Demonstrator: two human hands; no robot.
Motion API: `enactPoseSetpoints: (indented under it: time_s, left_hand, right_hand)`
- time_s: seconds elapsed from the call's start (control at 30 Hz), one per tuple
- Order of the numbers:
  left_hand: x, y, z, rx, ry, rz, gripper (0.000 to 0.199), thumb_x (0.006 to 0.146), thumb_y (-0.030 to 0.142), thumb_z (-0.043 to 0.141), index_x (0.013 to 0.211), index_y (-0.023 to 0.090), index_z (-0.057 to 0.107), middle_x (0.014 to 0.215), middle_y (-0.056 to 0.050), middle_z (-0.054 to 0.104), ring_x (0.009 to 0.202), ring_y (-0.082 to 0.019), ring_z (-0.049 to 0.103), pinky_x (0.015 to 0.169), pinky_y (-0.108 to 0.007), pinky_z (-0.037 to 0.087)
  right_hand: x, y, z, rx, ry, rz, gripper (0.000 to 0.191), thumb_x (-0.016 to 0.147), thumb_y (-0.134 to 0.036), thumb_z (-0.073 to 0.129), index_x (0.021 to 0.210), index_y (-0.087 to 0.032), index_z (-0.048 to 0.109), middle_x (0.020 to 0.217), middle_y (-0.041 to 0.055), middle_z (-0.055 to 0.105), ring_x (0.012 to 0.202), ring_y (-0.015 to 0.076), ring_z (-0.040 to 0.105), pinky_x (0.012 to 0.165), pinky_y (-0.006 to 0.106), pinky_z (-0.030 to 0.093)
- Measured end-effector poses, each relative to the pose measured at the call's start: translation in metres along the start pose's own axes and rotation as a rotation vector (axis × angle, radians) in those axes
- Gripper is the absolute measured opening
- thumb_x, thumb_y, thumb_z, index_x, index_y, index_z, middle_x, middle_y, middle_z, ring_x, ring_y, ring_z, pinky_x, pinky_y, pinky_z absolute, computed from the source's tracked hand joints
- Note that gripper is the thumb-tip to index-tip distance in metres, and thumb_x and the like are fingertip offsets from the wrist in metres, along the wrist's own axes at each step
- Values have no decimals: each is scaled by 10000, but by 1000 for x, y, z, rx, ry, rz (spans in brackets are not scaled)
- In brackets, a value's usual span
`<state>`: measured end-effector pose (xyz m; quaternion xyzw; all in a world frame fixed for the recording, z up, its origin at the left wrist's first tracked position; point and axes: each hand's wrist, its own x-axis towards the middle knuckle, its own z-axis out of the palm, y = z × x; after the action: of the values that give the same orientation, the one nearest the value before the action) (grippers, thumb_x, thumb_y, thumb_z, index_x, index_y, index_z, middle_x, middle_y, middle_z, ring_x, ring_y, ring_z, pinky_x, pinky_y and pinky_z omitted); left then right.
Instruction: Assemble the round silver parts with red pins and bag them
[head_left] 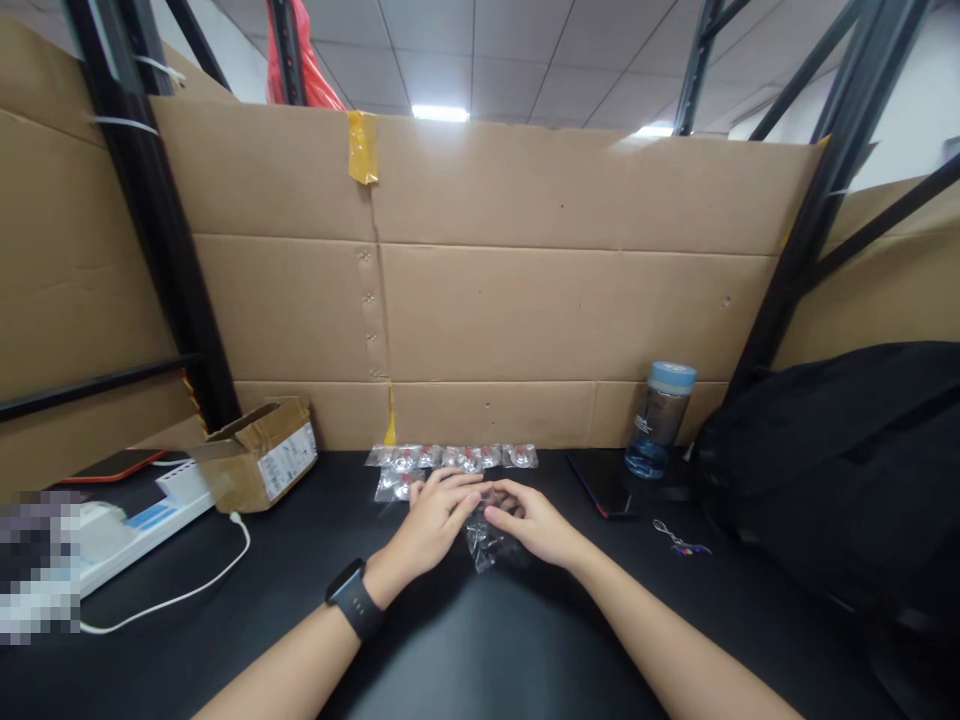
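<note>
Both hands meet over the black tabletop [480,640], near the middle. My left hand [439,515], with a black watch on its wrist, reaches over the upper edge of a clear plastic bag [486,545]; what its fingertips hold, if anything, is hidden. My right hand [532,520] has its thumb and fingers curled around the upper part of the same bag, where dark contents show faintly. Just beyond the hands lies a row of small clear packets [469,458] with round silvery items and red marks. One more packet [394,486] sits in front of the row at its left.
An open cardboard box [289,465], a power strip [142,540] and a white cable [187,592] are at left. To the right stand a bottle [660,420], a dark phone [604,485], a small corded trinket [681,543] and a black backpack [840,470]. Cardboard [487,310] walls the back.
</note>
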<state>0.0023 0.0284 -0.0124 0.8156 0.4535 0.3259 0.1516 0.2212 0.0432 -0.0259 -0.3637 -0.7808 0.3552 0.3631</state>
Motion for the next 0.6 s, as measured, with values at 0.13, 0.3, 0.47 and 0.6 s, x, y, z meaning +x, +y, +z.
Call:
enactPoseSetpoints:
  time_s: [0.13,0.3,0.47,0.6]
  left_hand:
    - [6,0,-3,-193,138,50,409,1036,482,406,1217,314,732,1299,-32,698,1277,-258,538,1134,-474,344]
    - [18,-32,-38,-324,362,-105,479,1022,484,393,1117,188,758,1088,-85,767,1043,-248,683,967,-363,483]
    - [0,-85,-97,330,626,-442,344,966,325,479,1219,216,684,1022,-107,750,1036,-310,656,960,-441,427]
    - [-12,-101,-103,716,738,-577,444,902,179,502,1336,194,589,1319,-189,586,1233,-388,491,973,-522,348]
  right_hand:
    - [1,7,1,65,-51,17,414,830,-340,756,1201,-201,636,992,45,722,789,155,650,698,265,504]
    - [-1,11,-9,-67,-16,31,393,830,-284,726,1201,-200,631,998,47,710,812,161,635,725,276,501]
    - [-6,11,-23,-292,-21,11,367,818,-289,731,1171,-218,663,1102,63,684,998,217,628,913,353,484]
    - [-8,7,-25,-384,-41,-15,472,795,-290,755,1249,-233,640,1236,87,632,1155,255,576,1047,405,420]
